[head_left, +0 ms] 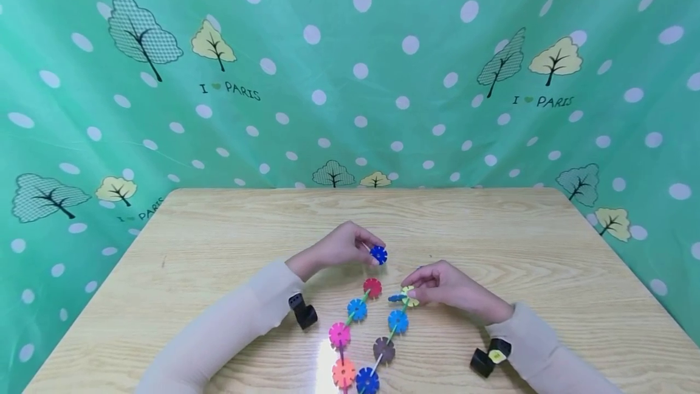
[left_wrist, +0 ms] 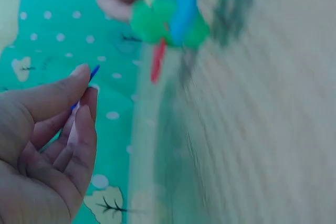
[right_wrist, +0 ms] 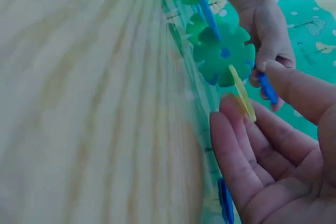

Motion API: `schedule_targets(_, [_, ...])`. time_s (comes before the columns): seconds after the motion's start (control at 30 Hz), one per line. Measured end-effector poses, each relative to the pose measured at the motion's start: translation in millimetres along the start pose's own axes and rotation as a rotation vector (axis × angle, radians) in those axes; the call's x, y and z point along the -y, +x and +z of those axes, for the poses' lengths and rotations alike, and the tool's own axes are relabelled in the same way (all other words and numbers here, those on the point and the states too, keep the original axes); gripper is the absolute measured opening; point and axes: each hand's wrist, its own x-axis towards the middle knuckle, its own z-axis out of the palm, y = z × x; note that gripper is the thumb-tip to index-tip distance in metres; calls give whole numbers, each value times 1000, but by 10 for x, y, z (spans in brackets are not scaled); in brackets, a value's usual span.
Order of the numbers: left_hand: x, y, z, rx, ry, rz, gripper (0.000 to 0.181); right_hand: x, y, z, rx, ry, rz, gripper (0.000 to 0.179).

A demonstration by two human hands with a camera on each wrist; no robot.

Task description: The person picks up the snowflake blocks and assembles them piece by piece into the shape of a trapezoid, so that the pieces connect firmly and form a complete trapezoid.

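In the head view my left hand point(head_left: 344, 247) pinches a dark blue notched plastic disc point(head_left: 378, 254) between thumb and fingertips, above the red disc point(head_left: 372, 287). The left wrist view shows that blue disc point(left_wrist: 94, 72) edge-on. My right hand point(head_left: 448, 289) holds a yellow disc point(head_left: 411, 297) at the right end of a linked chain; the right wrist view shows this yellow disc point(right_wrist: 242, 95) edge-on at my fingertips. Beside it a blue disc point(head_left: 396, 298) stands edge-on. Down the chain's right side come a light blue disc point(head_left: 398, 321) and a dark purple disc point(head_left: 384, 350).
The chain's left side holds a light blue disc point(head_left: 357, 309), a pink disc point(head_left: 339, 334) and an orange disc point(head_left: 343, 372). Another blue disc point(right_wrist: 226, 200) shows below my right hand. Behind the wooden table point(head_left: 246, 217) hangs a green dotted cloth point(head_left: 295, 132).
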Motion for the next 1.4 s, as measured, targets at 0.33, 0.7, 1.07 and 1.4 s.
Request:
schedule_targets(0.33, [-63, -238, 137, -55, -120, -21, 33, 77, 51, 105, -56, -211, -56, 23])
schedule_targets(0.7, [-32, -418, 166, -73, -150, 13, 31, 102, 71, 141, -31, -136, -16, 17])
schedule_targets(1.07, [-57, -550, 218, -83, -150, 19, 30, 121, 88, 154, -37, -173, -156, 18])
schedule_targets(1.4, [-65, -584, 252, -134, -121, 4, 33, 144, 86, 175, -104, -136, -148, 13])
